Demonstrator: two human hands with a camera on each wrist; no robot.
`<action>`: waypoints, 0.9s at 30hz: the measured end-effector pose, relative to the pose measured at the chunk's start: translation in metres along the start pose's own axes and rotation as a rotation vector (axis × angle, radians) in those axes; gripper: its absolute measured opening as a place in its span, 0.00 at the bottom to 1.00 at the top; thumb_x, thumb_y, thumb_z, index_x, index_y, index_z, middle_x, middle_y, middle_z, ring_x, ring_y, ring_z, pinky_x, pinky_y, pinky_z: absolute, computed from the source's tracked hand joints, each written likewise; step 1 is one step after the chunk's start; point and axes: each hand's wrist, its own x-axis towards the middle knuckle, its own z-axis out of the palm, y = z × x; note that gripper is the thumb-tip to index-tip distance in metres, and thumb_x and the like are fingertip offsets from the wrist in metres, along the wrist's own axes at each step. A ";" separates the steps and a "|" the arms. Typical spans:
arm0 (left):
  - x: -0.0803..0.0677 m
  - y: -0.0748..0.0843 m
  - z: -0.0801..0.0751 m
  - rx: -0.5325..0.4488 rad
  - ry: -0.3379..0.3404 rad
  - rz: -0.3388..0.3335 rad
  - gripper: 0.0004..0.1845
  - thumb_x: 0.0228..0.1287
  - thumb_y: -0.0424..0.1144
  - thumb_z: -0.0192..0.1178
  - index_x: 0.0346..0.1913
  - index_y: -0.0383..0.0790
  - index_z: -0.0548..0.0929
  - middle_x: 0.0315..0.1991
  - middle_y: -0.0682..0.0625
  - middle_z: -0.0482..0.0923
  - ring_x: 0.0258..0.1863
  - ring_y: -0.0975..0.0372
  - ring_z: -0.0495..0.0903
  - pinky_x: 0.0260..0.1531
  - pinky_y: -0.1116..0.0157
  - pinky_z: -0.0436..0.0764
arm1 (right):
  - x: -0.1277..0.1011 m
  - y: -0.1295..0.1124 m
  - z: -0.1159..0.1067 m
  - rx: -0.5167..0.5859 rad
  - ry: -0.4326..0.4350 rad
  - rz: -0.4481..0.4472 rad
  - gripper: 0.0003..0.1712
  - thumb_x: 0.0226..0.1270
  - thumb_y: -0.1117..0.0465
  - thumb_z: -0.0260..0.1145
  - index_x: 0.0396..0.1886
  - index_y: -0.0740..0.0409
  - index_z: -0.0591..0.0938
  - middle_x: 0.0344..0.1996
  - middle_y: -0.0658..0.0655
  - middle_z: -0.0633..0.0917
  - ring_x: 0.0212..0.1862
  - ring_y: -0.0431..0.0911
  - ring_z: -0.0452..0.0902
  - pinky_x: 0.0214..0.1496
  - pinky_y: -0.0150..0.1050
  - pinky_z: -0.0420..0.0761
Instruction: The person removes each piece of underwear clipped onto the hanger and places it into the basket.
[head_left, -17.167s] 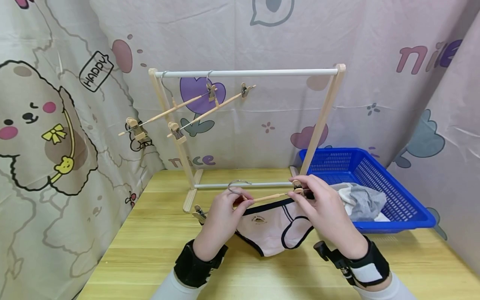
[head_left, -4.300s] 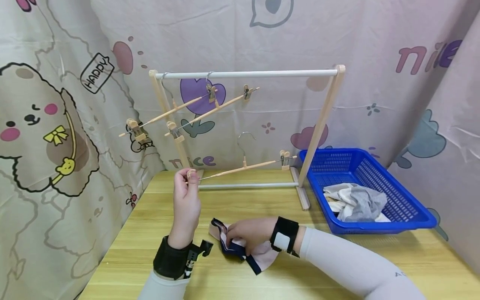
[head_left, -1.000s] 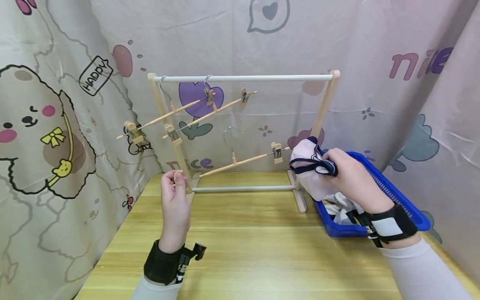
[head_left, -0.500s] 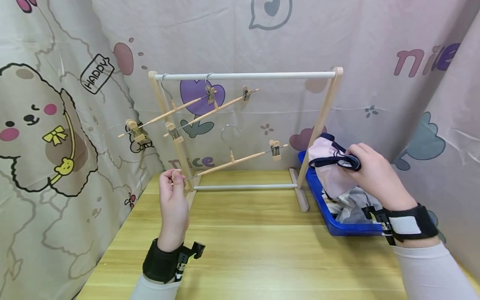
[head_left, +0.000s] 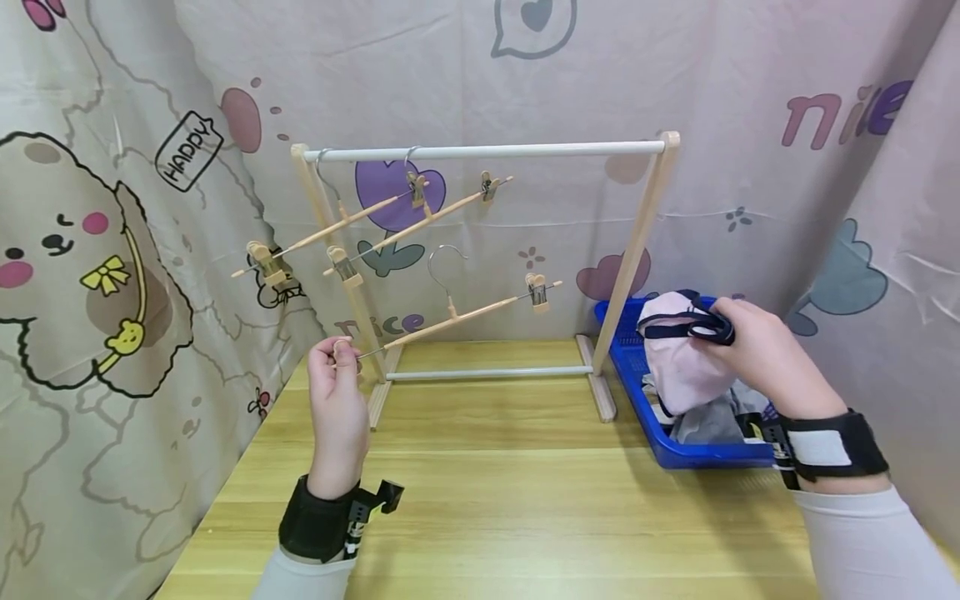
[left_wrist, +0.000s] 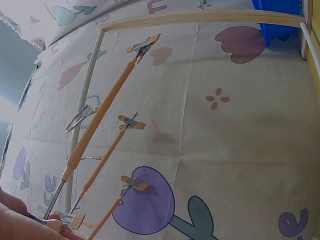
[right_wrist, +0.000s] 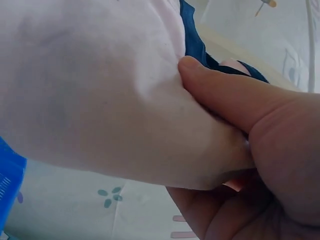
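Observation:
My left hand (head_left: 339, 408) pinches the near left end of a wooden clip hanger (head_left: 480, 313), whose metal hook points up and whose far clip (head_left: 537, 292) has nothing in it. In the left wrist view the hanger's rod (left_wrist: 100, 117) runs up from the fingers. Over the blue basket, my right hand (head_left: 776, 354) grips pale pink underpants (head_left: 682, 362) with dark navy trim, bunched at the waistband and hanging down. The right wrist view shows the thumb (right_wrist: 200, 75) pressed on the pink cloth (right_wrist: 100, 95).
A wooden rack (head_left: 641, 225) with a white top bar (head_left: 540, 151) stands at the back. Two clip hangers (head_left: 352, 218) hang at its left end. The blue basket (head_left: 637, 408) on the right holds grey and white cloths (head_left: 705, 423). Bare wooden table (head_left: 480, 508) lies in front.
Earlier the underpants were at the hanger, then on the table; the right hand has lifted them and carried them right, lowering them over the basket. The left hand keeps the hanger, shifting slightly left.

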 end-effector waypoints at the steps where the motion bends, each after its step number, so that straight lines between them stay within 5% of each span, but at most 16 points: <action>1: 0.000 0.000 0.001 -0.002 0.000 0.001 0.09 0.85 0.41 0.38 0.52 0.40 0.64 0.43 0.53 0.64 0.45 0.63 0.63 0.49 0.67 0.60 | 0.000 0.001 0.001 0.001 -0.017 0.010 0.17 0.62 0.62 0.78 0.40 0.65 0.78 0.33 0.65 0.81 0.35 0.57 0.77 0.36 0.56 0.79; 16: 0.000 0.001 0.005 -0.013 -0.010 0.012 0.09 0.85 0.41 0.37 0.52 0.40 0.64 0.44 0.52 0.62 0.45 0.63 0.63 0.48 0.69 0.60 | -0.001 0.013 0.021 -0.057 -0.214 0.060 0.24 0.62 0.58 0.78 0.45 0.72 0.77 0.35 0.68 0.81 0.37 0.59 0.75 0.38 0.56 0.77; 23: -0.001 0.002 0.005 0.004 -0.002 0.007 0.09 0.85 0.42 0.38 0.53 0.40 0.64 0.44 0.53 0.64 0.46 0.63 0.63 0.50 0.66 0.60 | -0.013 0.018 0.032 -0.068 -0.368 0.090 0.36 0.64 0.56 0.76 0.61 0.79 0.75 0.56 0.84 0.77 0.58 0.78 0.73 0.60 0.73 0.72; 27: -0.002 0.004 0.005 0.004 -0.002 0.009 0.09 0.85 0.42 0.37 0.53 0.40 0.64 0.44 0.53 0.64 0.46 0.63 0.63 0.50 0.66 0.60 | -0.016 0.021 0.036 -0.073 -0.393 0.042 0.33 0.63 0.57 0.76 0.56 0.79 0.77 0.49 0.80 0.82 0.51 0.74 0.78 0.54 0.69 0.77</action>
